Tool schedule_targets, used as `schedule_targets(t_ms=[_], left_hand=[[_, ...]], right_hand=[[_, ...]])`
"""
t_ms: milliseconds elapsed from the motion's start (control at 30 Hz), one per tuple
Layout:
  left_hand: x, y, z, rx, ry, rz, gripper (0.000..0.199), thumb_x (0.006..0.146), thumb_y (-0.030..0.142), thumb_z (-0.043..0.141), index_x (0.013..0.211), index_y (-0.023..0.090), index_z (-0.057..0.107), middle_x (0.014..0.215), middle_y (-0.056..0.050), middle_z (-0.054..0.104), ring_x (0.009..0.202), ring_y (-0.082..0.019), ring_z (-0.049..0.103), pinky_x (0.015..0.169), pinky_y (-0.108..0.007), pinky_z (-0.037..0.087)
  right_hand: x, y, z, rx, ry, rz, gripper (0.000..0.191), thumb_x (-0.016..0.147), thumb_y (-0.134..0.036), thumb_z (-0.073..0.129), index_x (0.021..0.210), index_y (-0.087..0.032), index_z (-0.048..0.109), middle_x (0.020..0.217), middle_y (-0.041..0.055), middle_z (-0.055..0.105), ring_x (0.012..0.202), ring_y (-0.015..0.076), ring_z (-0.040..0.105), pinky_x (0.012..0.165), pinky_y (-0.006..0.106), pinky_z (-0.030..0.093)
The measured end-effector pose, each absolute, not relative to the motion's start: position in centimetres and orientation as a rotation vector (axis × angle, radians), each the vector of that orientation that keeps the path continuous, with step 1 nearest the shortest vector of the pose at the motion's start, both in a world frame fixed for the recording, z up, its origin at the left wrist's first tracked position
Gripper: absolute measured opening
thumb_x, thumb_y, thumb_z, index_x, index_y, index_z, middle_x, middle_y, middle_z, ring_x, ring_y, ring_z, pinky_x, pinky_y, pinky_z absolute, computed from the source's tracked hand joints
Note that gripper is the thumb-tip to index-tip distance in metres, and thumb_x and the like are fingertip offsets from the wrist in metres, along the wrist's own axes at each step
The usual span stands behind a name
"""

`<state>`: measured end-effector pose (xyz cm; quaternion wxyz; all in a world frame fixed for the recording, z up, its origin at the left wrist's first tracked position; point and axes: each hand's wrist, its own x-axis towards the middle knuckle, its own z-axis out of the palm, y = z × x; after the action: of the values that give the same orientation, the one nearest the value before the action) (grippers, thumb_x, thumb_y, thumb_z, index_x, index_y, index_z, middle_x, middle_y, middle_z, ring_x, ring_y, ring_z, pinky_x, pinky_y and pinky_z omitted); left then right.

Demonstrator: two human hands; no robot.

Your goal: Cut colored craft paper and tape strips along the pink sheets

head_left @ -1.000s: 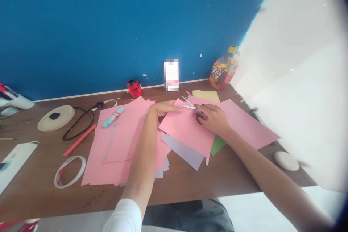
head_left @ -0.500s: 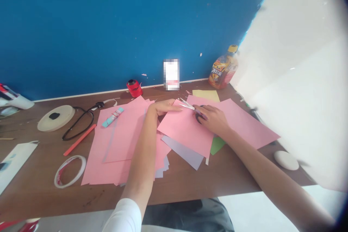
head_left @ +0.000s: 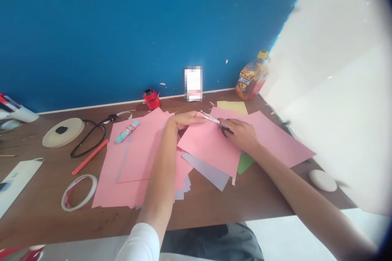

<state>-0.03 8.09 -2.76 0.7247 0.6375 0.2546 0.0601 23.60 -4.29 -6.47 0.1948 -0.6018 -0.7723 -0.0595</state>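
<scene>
My right hand (head_left: 243,133) grips a pair of scissors (head_left: 211,118) by the dark handles, and the blades point left, nearly closed, over the far edge of a pink sheet of paper (head_left: 211,142). At that sheet's upper left corner, my left hand (head_left: 188,119) pinches the paper close to the scissor tips. Under the held sheet lie a lavender sheet (head_left: 208,171) and a green piece of paper (head_left: 245,164). Another pink sheet (head_left: 280,140) spreads out to the right, partly behind my right hand.
Left of my arm is a stack of pink paper (head_left: 107,179) with a light blue glue stick (head_left: 127,132) on it. Around it are a tape roll (head_left: 64,202), a red strip (head_left: 90,157) and a black cable (head_left: 73,153). A drink bottle (head_left: 251,77) and a lit phone (head_left: 193,83) stand by the wall.
The scissor blades have closed from a wider spread, and the handles have come together in my right hand. My left hand and the pink sheet stay almost in place.
</scene>
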Motion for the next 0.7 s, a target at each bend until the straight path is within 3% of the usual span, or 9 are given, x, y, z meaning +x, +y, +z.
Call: schedule_targets(t_ms=[233,500,700], left_hand=[[-0.1,8.1,-2.7,1.426,0.552,0.097,0.045,0.083,0.044,0.074,0.119,0.018,0.073,0.114,-0.012,0.074,0.094,-0.018,0.07,0.084,-0.03,0.054],[-0.8,8.8,-3.3,1.341,0.728,0.282,0.054,0.072,0.046,0.082,0.115,0.014,0.072,0.112,-0.015,0.073,0.091,-0.022,0.071,0.081,-0.034,0.054],[-0.9,9.1,-3.9,1.253,0.812,0.337,0.048,0.073,0.046,0.082,0.109,0.016,0.073,0.104,-0.01,0.075,0.087,-0.02,0.07,0.078,-0.032,0.052]], right_hand=[[23.8,-4.2,-6.6,-1.682,-2.171,-0.181,0.044,0.089,-0.018,0.047,0.127,-0.029,0.066,0.098,0.0015,0.074,0.079,0.0187,0.062,0.062,0.03,0.035],[23.7,-4.1,-6.7,-1.774,-1.957,-0.041,0.038,0.086,-0.026,0.052,0.119,-0.033,0.069,0.088,-0.0007,0.074,0.071,0.0177,0.062,0.058,0.027,0.034],[23.8,-3.9,-6.6,-1.793,-1.994,0.053,0.038,0.083,-0.029,0.055,0.117,-0.033,0.071,0.08,-0.0019,0.073,0.068,0.0179,0.061,0.059,0.027,0.035]])
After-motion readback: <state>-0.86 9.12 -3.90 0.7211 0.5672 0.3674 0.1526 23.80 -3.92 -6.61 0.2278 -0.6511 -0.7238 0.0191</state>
